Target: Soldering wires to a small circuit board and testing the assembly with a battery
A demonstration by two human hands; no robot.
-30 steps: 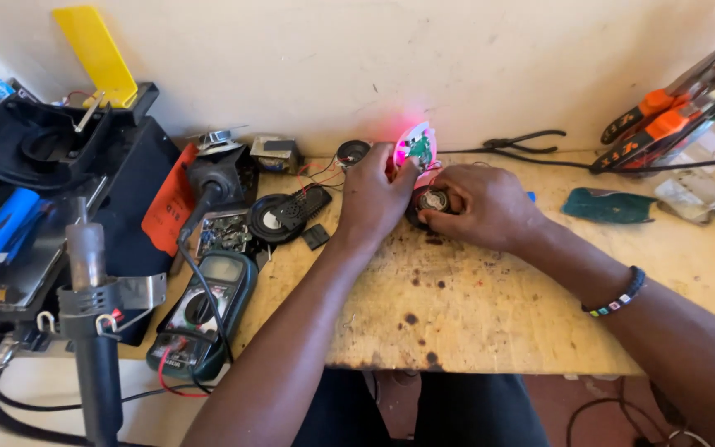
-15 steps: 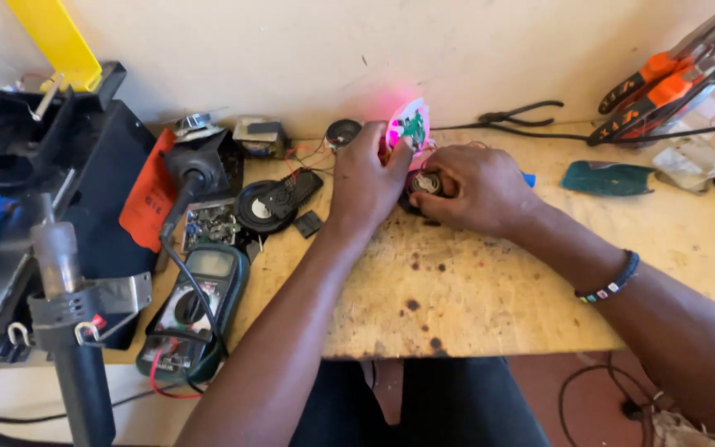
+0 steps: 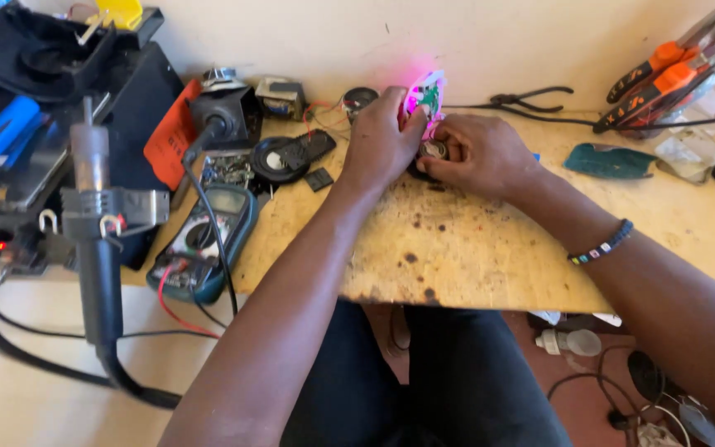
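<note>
We see both hands meeting at the far edge of the wooden surface (image 3: 473, 248), close to the wall. The left hand (image 3: 381, 142) has its grip closed around a small green circuit board (image 3: 427, 93) that glows pink, holding it up on edge with the fingertips. The right hand (image 3: 477, 153) sits just beside it, touching it, with its grip curled over a small round metal part (image 3: 434, 150); how firmly it pinches we cannot tell.

Left of the left grip lie a round black speaker (image 3: 277, 160) and, nearer us, a teal multimeter (image 3: 208, 240) with red and black leads. Beyond the right grip rest black pliers (image 3: 531, 99); further right are orange-handled tools (image 3: 664, 70). A beaded bracelet (image 3: 602, 246) circles the right wrist.
</note>
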